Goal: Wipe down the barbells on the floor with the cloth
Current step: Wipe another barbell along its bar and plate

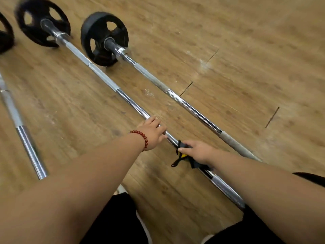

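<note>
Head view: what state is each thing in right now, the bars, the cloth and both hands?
Left hand: grips the middle barbell directly.
Right hand: grips the cloth round the same bar.
Middle barbell: on the floor, plate on its far end, held.
Right barbell: on the floor, also loaded, untouched.
Left barbell: on the floor, partly out of frame, untouched.
Cloth: bunched round the bar under the right hand.

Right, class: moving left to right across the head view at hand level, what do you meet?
Far-left bar → left hand gripping the middle barbell → cloth → right hand → right barbell.
</note>
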The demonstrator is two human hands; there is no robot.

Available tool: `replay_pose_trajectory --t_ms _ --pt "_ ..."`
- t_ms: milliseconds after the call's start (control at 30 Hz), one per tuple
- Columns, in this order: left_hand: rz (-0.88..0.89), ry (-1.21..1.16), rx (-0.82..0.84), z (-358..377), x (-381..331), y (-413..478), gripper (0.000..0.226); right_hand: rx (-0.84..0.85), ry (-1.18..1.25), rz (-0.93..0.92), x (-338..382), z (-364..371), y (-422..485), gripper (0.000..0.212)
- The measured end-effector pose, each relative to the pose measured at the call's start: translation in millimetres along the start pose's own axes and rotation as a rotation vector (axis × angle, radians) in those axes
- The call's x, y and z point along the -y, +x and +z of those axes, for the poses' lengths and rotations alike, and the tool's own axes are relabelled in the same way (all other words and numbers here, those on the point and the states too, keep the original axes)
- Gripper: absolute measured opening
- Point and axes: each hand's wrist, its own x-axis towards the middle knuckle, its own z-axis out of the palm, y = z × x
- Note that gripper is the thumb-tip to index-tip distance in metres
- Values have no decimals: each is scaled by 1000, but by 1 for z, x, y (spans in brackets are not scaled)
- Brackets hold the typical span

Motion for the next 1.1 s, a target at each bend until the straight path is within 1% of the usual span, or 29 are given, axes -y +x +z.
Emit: replay_pose_trajectory --t_ms 67,133,167,233,300,367,400,500,567,633,733,833,900,967,1033,1100 --pt "-16 24 -16 -4 3 5 51 128 -130 101 -7 -21 -9 24" --pt "-43 -9 -2 -1 6 9 53 158 -222 117 -8 -26 -13 24" --pt "-44 -20 5 3 6 10 54 134 -193 88 -5 -21 -12 21" --pt "-31 -30 -23 11 4 12 53 23 -64 4 6 -3 -3 18" --pt "-21 -36 -66 16 5 14 51 -59 -28 -99 17 10 10 16" --pt "-22 -26 -73 19 7 15 51 -70 -29 -163 24 13 15 12" --pt "-21 -24 -65 19 7 16 51 -61 -39 -173 23 11 14 14" --pt "-12 -18 -47 17 8 17 52 22 -152 -101 11 -1 -5 37" --pt "-2 -21 -54 17 8 17 52 85 -238 -28 -5 -7 -15 44" --pt "-4 -29 -69 19 8 17 52 74 -274 -32 -6 -6 -10 41" --pt "-2 -28 -75 19 8 18 49 -22 -251 -186 17 6 19 32" --pt "-6 -26 -53 17 9 19 48 -30 -152 -248 30 14 35 36" --pt "-2 -36 -25 16 9 19 49 15 -172 -214 16 5 27 28" --pt "2 -32 8 14 9 19 50 142 -260 -115 -9 -9 8 10" --pt "3 -20 29 11 10 20 51 226 -352 -39 -25 -19 -10 14" --pt "6 -17 42 9 10 21 51 206 -420 -44 -26 -16 -12 18"
